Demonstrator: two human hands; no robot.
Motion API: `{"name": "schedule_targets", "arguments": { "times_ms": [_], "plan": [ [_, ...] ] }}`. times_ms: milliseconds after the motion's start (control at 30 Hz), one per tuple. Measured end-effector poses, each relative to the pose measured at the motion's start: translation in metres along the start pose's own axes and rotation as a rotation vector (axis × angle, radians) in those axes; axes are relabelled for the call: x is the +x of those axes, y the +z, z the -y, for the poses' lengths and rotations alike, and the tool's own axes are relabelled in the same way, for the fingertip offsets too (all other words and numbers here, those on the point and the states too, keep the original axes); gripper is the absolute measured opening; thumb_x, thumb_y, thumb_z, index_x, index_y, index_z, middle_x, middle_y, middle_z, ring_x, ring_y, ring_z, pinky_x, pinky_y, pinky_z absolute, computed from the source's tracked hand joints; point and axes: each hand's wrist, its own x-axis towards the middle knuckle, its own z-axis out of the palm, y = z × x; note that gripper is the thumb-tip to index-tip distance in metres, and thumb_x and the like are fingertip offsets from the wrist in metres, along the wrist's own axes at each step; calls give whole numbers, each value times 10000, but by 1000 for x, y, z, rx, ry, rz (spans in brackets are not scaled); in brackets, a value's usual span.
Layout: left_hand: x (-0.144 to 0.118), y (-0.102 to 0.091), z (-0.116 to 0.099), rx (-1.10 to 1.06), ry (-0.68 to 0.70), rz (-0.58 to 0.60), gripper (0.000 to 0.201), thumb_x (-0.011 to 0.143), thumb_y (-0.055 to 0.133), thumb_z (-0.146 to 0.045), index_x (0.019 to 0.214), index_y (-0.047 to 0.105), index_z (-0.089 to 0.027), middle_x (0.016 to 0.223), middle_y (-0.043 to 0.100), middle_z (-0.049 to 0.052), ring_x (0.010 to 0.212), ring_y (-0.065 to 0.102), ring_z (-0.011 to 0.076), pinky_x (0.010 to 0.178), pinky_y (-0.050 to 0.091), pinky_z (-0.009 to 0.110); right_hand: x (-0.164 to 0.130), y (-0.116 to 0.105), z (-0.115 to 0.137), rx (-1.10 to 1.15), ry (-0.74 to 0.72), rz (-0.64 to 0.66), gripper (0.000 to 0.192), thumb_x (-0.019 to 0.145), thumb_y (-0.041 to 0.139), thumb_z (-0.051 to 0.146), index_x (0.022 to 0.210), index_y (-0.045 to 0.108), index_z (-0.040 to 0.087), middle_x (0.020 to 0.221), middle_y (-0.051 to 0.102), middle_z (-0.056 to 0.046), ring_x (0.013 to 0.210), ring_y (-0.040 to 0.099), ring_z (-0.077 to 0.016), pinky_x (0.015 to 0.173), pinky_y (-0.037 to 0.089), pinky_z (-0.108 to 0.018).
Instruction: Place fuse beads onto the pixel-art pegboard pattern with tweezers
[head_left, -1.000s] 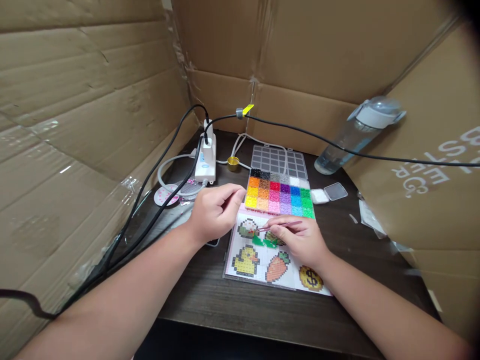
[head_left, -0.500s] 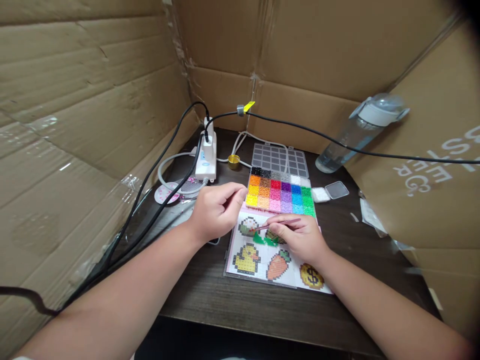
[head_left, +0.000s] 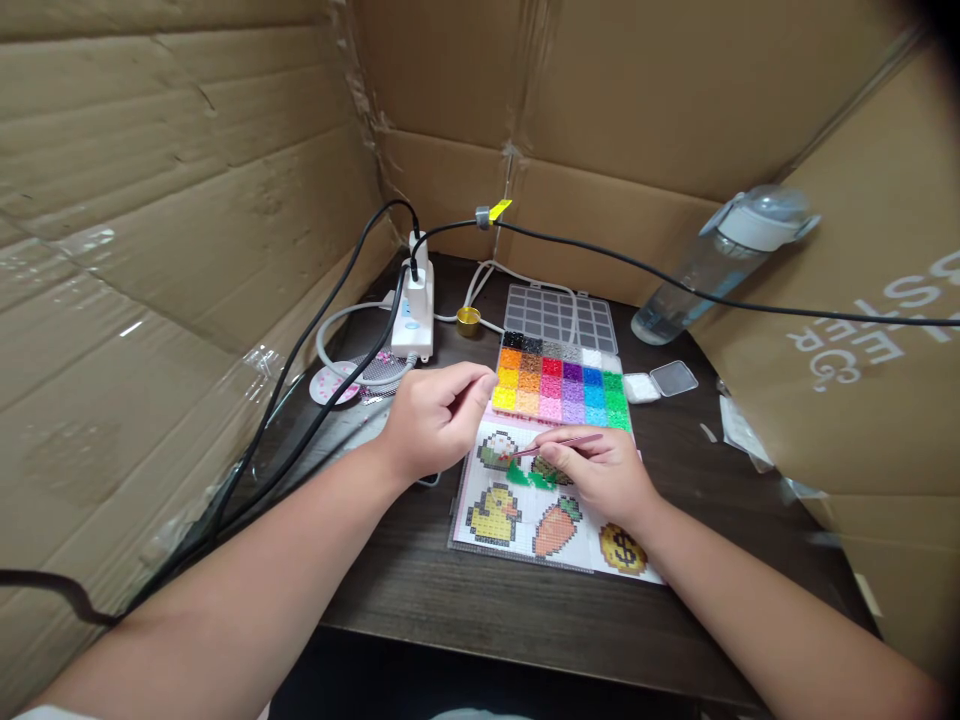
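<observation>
Unmoved: tweezers (head_left: pixel 559 444) between hands

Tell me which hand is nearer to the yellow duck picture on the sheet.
Right. The right hand, holding tweezers, rests on the sheet just right of and above the duck picture. The left hand is farther up, off the sheet's left edge.

left: cardboard wall (head_left: pixel 172 200) close in, black cables (head_left: pixel 300 400) trail along its foot
far: power strip (head_left: pixel 412 315), gold cap (head_left: pixel 469 319), open bead box (head_left: pixel 559 375) fill the back
overhead: a black cable (head_left: pixel 675 285) spans the far half
right: water bottle (head_left: pixel 712 265), small case (head_left: pixel 660 384), cardboard panel (head_left: pixel 862 330)
near: bare table (head_left: pixel 487 610) strip in front of pattern sheet (head_left: pixel 517 520)
</observation>
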Motion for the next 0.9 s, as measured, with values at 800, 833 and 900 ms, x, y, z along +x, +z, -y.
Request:
{"name": "schedule_targets", "arguments": {
  "times_ms": [800, 833, 900],
  "plan": [
    [0, 0, 0, -9, 11, 1, 159, 862, 536, -177, 779, 665, -133, 550, 585, -27, 472, 499, 50, 476, 377, 179, -1, 0, -3, 44, -9, 27, 114, 786, 683, 284, 787, 764, 204, 761, 756, -45, 661, 689, -153, 591, 553, -247],
    [0, 0, 0, -7, 13, 3, 160, 863, 535, -176, 781, 665, -133, 555, 589, -26, 475, 503, 51, 479, 379, 178, -1, 0, -2, 44, -6, 30, 113, 785, 684, 284, 787, 764, 204, 762, 756, -45, 666, 690, -153, 596, 554, -246],
    [1, 1, 0, -3, 19, 5, 160, 865, 534, -175, 783, 665, -131, 552, 584, -28, 473, 500, 48, 479, 377, 176, -1, 0, -2, 46, 0, 33, 109, 781, 689, 282, 784, 764, 204, 765, 757, -45, 675, 694, -154, 604, 555, -245]
  ]
}}
